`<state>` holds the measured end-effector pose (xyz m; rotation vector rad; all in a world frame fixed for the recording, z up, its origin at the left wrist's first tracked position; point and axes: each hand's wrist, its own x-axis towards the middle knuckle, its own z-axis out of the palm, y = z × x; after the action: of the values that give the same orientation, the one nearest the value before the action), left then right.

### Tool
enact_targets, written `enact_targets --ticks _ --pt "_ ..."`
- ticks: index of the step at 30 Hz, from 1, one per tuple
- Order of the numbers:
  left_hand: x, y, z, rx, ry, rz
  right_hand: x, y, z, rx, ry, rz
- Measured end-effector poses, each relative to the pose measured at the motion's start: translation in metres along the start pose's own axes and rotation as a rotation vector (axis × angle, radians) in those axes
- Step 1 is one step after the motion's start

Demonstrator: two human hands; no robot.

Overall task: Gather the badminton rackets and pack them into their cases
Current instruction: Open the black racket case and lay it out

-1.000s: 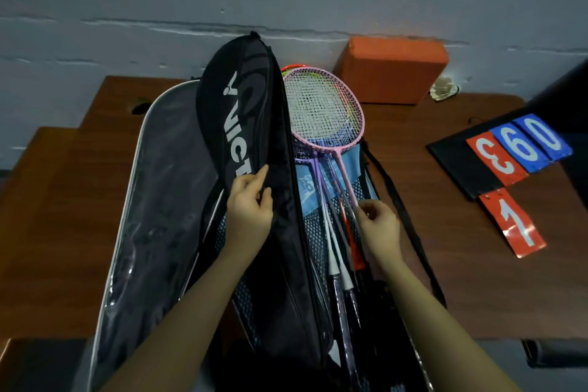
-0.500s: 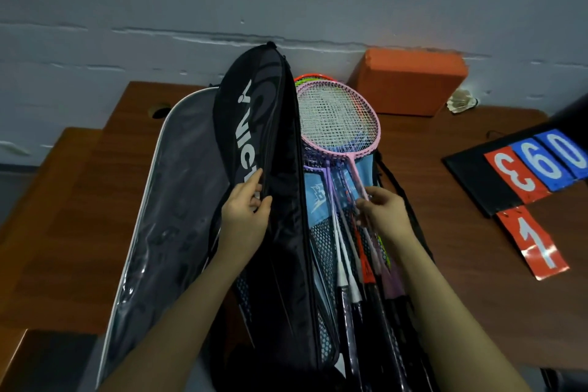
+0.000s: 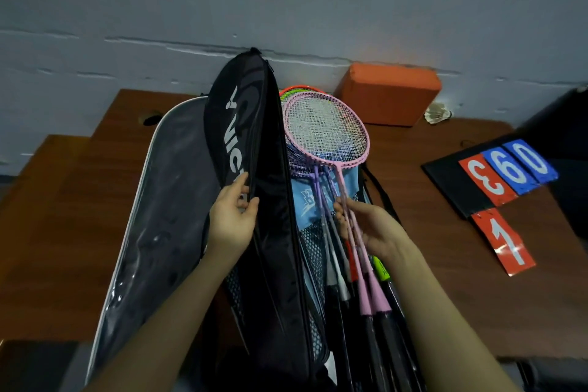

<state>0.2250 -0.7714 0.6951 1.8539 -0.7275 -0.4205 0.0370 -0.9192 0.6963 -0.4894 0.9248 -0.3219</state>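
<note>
A black racket case (image 3: 251, 137) with white lettering stands on edge at the middle of the brown table; my left hand (image 3: 232, 219) grips its zipper edge. To its right lies a bundle of rackets (image 3: 326, 134), a pink-framed one on top, with purple, orange and green frames beneath. My right hand (image 3: 369, 226) holds the bundle's thin shafts, fingers curled under them. Under the rackets lies a light blue and mesh case (image 3: 310, 204). Left of the black case an open grey case flap (image 3: 165, 200) with a white rim lies flat.
An orange block (image 3: 388, 92) stands against the grey wall, with a shuttlecock (image 3: 439, 113) beside it. At the right lies a black scoreboard (image 3: 451, 181) with red and blue number cards. The wooden table (image 3: 79, 200) has a cable hole at the back left.
My right hand has slid under the racket shafts and lifted the bundle slightly. My left hand keeps its grip on the black case edge. The camera view has tilted up a little.
</note>
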Motion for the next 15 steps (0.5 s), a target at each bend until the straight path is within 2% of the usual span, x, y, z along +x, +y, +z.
enact_targets --ticks 4,8,11,15 --pt "0.000 0.001 -0.003 0.008 -0.012 -0.035 -0.004 -0.002 -0.001 -0.001 -0.028 -0.130" --pt "0.002 0.006 0.004 0.031 -0.064 -0.003 -0.011 -0.001 -0.004 -0.289 0.109 -0.351" --pt "0.004 0.007 0.015 0.060 -0.091 0.019 -0.022 0.003 -0.009 -0.562 0.162 -0.449" --pt "0.003 0.008 0.027 -0.022 -0.059 -0.029 -0.038 0.013 -0.027 -0.617 0.200 -0.499"
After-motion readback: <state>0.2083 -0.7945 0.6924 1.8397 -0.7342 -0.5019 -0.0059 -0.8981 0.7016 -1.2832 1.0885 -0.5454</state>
